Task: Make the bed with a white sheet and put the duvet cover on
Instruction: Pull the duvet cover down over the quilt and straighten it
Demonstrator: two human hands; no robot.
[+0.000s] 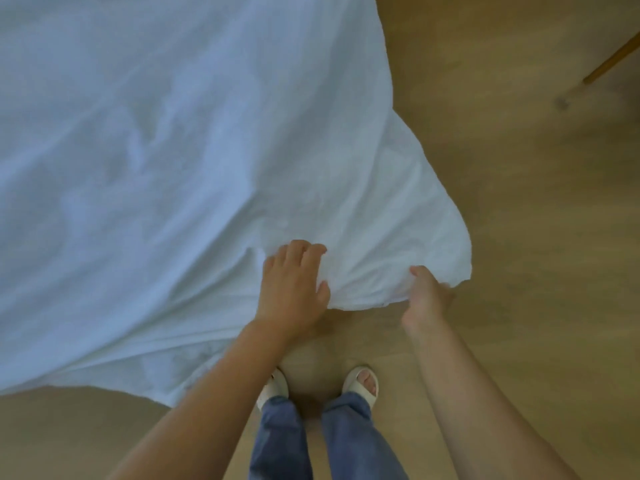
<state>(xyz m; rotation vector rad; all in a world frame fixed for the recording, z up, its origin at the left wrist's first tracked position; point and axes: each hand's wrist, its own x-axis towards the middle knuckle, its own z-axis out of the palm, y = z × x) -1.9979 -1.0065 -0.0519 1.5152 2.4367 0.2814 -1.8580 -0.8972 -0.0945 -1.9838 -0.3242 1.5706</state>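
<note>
Closest to me are my 2 legs in blue jeans (346, 441), feet in pale sandals (362, 384), standing on a light wooden floor (519, 237). Both my bare forearms reach forward from the bottom of the view. My left hand (294, 289) lies on top of the white sheet (173, 150) near its lower edge, fingers curled into the cloth and thumb pressed to its side, bunching a fold of it. My right hand (427, 297) holds the same edge a little to the right, thumb on top and fingers tucked beneath the fabric, so it grips the hem from under. Creases fan out from between my 2 hands. Beyond them the sheet spreads up and to the left, filling most of the view, wrinkled, with 1 loose corner hanging over the floor just right of my right hand. Far off at the upper right a slanted wooden leg (611, 60) stands on the floor, well apart from the sheet.
</note>
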